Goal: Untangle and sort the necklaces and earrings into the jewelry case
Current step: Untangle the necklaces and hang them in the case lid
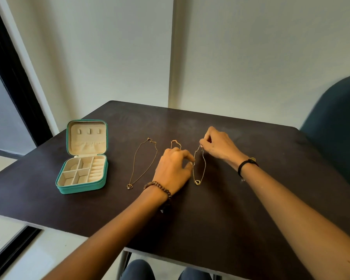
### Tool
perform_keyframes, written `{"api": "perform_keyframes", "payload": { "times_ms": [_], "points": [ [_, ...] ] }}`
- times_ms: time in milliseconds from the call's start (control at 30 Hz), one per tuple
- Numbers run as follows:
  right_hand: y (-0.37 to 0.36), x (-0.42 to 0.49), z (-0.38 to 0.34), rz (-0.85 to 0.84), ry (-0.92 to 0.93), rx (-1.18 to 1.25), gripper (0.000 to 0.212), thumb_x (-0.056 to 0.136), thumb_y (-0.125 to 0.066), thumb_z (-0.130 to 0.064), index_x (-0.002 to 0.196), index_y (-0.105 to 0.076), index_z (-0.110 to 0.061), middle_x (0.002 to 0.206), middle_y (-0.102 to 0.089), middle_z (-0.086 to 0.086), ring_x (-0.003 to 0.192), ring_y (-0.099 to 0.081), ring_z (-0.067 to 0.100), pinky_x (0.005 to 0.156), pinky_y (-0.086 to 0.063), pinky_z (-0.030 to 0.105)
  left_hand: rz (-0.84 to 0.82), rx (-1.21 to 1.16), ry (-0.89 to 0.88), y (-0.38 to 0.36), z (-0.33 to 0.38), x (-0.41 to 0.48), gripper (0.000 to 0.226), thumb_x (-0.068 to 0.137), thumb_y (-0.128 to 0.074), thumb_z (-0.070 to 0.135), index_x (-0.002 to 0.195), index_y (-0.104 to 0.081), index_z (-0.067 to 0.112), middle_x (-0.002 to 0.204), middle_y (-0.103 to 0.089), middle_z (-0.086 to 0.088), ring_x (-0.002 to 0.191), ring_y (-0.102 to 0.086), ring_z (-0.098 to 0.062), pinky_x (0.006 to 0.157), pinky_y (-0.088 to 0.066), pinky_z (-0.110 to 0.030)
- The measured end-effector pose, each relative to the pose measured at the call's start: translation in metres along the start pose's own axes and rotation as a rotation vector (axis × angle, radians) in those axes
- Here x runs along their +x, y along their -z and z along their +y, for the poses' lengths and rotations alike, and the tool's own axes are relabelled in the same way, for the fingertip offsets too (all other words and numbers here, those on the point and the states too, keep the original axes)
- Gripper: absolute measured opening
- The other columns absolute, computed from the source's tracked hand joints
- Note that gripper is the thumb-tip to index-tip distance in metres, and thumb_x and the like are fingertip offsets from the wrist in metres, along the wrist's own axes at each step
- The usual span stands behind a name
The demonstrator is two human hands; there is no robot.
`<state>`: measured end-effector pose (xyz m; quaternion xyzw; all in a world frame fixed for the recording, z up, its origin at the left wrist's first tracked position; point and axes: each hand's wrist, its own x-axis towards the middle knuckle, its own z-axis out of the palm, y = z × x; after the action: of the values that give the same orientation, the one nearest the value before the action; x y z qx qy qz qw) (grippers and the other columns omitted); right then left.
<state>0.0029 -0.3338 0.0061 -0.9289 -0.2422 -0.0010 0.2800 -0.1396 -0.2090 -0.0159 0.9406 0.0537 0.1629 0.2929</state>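
Three thin gold necklaces lie side by side on the dark table (230,199). The left necklace (138,172) has a small ring pendant at its near end. The middle necklace (175,143) is mostly hidden under my left hand (173,171), which pinches the left side of the heart-pendant necklace (198,176). My right hand (218,146) pinches that necklace's far clasp end. The green jewelry case (83,184) stands open at the left, its beige compartments holding nothing that I can see. No earrings are in view.
A dark blue chair (339,126) stands at the table's right. The wall is close behind the table's far edge. A window frame runs down the left side. My knees show under the near edge.
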Motion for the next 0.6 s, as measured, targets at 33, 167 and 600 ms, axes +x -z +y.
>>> {"api": "perform_keyframes", "payload": {
  "times_ms": [33, 167, 600],
  "points": [
    [0.004, -0.004, 0.0, 0.006, -0.01, 0.09, 0.016, 0.095, -0.06, -0.026, 0.094, -0.058, -0.01, 0.083, -0.067, 0.001, 0.076, -0.062, 0.017, 0.061, -0.047, 0.031, 0.017, -0.021, 0.007, 0.002, 0.0, 0.0, 0.019, 0.096, -0.059, 0.023, 0.113, -0.067, 0.024, 0.122, -0.061, 0.001, 0.12, -0.05, -0.016, 0.097, -0.041, -0.027],
    [0.026, -0.026, -0.013, -0.087, 0.008, 0.543, 0.005, 0.093, -0.065, -0.011, 0.092, -0.062, -0.007, 0.078, -0.074, 0.005, 0.075, -0.07, 0.017, 0.07, -0.057, 0.027, 0.062, -0.218, 0.051, 0.01, 0.011, 0.0, 0.04, 0.095, -0.062, 0.021, 0.134, -0.054, 0.016, 0.134, -0.059, 0.001, 0.127, -0.053, -0.014, 0.1, -0.038, -0.019],
    [0.098, -0.078, -0.066, -0.15, 0.11, 1.207, 0.018, 0.095, -0.054, -0.001, 0.087, -0.069, -0.006, 0.076, -0.063, 0.006, 0.058, -0.053, 0.011, 0.059, -0.054, 0.023, -0.016, -1.231, 0.337, 0.003, 0.042, -0.027, 0.021, 0.09, -0.07, 0.019, 0.104, -0.071, 0.004, 0.071, -0.066, -0.003, 0.063, -0.065, -0.01, 0.06, -0.053, -0.018]
  ]
}}
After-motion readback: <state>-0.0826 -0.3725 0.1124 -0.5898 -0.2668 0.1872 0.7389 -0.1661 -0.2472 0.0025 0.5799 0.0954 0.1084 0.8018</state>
